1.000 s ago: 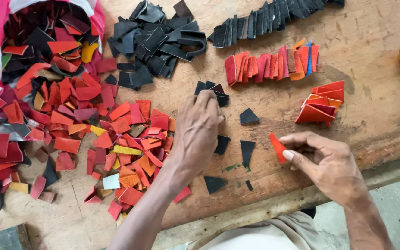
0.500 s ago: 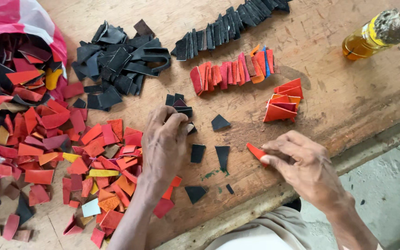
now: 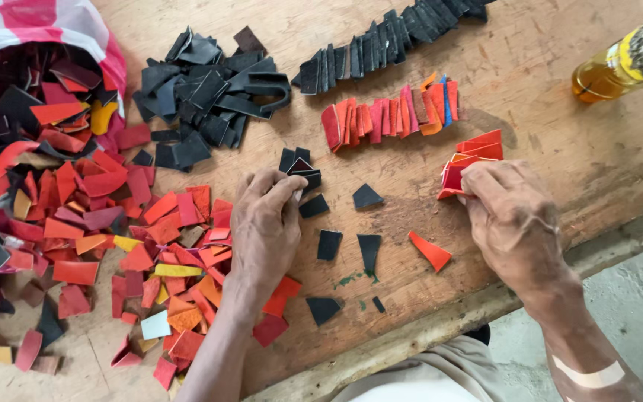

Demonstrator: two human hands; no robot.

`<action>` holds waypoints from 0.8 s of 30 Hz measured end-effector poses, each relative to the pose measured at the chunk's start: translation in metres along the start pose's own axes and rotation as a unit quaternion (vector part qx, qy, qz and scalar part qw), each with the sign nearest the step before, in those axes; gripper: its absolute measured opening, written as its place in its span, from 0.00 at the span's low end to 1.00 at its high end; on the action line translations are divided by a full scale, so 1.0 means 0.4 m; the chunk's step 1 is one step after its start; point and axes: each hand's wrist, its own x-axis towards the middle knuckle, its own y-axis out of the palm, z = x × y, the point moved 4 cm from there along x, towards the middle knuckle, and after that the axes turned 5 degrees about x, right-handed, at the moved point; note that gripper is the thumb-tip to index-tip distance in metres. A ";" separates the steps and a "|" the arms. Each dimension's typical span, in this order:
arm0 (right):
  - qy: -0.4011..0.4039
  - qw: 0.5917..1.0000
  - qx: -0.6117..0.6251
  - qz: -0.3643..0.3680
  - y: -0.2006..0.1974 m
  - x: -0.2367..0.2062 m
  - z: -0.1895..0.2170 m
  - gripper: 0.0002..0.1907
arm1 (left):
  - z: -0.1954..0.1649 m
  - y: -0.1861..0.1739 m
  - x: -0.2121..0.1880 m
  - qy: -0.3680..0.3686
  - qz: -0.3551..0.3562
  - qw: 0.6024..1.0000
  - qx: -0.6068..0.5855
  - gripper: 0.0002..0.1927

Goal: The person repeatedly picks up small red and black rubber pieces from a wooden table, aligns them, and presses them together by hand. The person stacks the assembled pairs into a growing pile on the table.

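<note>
Leather scraps in red, orange and yellow [image 3: 106,223] are lying in a loose heap on the left part of the wooden table [image 3: 560,149], spilling from a pink-and-white striped bag [image 3: 53,30] at the upper left corner. Black offcuts [image 3: 202,97] are sitting in a second heap just right of the bag. The left hand [image 3: 266,223] is resting palm down at the right edge of the coloured heap, its fingertips [image 3: 277,182] pinching a small stack of black pieces [image 3: 299,167]. Loose black triangles [image 3: 366,197] are lying apart on bare wood between the two hands, and a single orange-red triangle [image 3: 431,251] is lying near the front edge. A row of overlapped black pieces [image 3: 388,41] and a row of overlapped red pieces [image 3: 388,115] are running across the upper middle. The right hand [image 3: 515,223] is curling its fingers onto a small fanned stack of red pieces [image 3: 474,152], pressing against its lower edge. A bottle of yellow liquid [image 3: 619,63] is lying at the far right.
</note>
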 end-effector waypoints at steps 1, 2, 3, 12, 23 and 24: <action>0.001 1.000 0.018 0.009 -0.005 0.002 -0.003 0.09 | -0.001 0.002 0.000 -0.006 0.007 1.000 -0.006 0.10; 0.002 0.999 0.035 0.020 -0.013 0.000 -0.005 0.09 | -0.002 0.004 -0.001 -0.012 0.016 1.000 -0.013 0.10; 0.003 0.998 0.053 0.030 -0.020 -0.003 -0.008 0.08 | -0.002 0.004 -0.002 -0.019 0.025 0.999 -0.019 0.10; 0.029 0.996 0.049 0.069 -0.028 -0.033 -0.015 0.24 | 0.003 -0.010 -0.010 -0.026 0.025 0.998 -0.044 0.11; -0.006 0.997 0.067 -0.038 0.001 -0.026 -0.018 0.11 | 0.010 -0.026 -0.005 -0.128 0.054 0.987 -0.081 0.10; -0.022 0.999 0.027 -0.034 -0.001 -0.025 -0.016 0.09 | 0.008 -0.030 -0.005 -0.137 0.062 0.985 -0.080 0.09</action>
